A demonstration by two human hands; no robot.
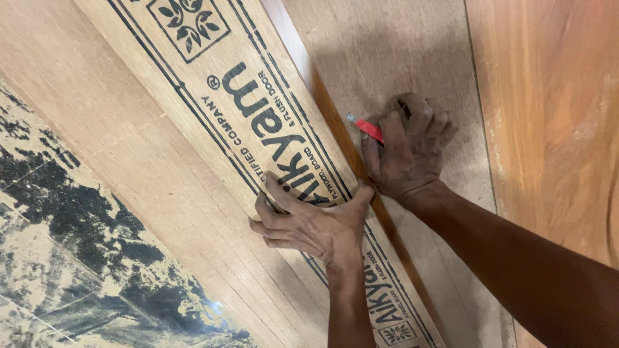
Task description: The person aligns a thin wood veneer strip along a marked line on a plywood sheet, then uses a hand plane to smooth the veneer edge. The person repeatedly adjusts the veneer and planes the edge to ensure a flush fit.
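Down at the middle of the frame: right hand (409, 154) clenched around a red pencil (369, 129), fingers (393, 129) curled tight over most of its length, only the red shaft and a pale bluish tip showing past the knuckles. Pencil pinched between thumb and forefinger, tip resting just at the right edge of a long plywood strip (213, 116), on or right beside the lighter board (380, 58) beneath; exact contact hard to tell. Long axis of the pencil slanted, tip pointing up and to the left of the frame, rear end buried in the fist toward lower right.

Just below and to the left: left hand (309, 222) pressed flat on the plywood strip, fingers spread and released, gripping nothing, thumb stretched toward the strip's right edge and nearly meeting the right wrist. Strip itself running diagonally from upper left to lower right, printed in dark ink with lettering, border lines and a leaf emblem.

Further left, more bare wood alongside the strip, then a mottled black-and-cream floor (71, 258). Far right, a reddish-brown sheet (554, 116) lying beside the lighter board.
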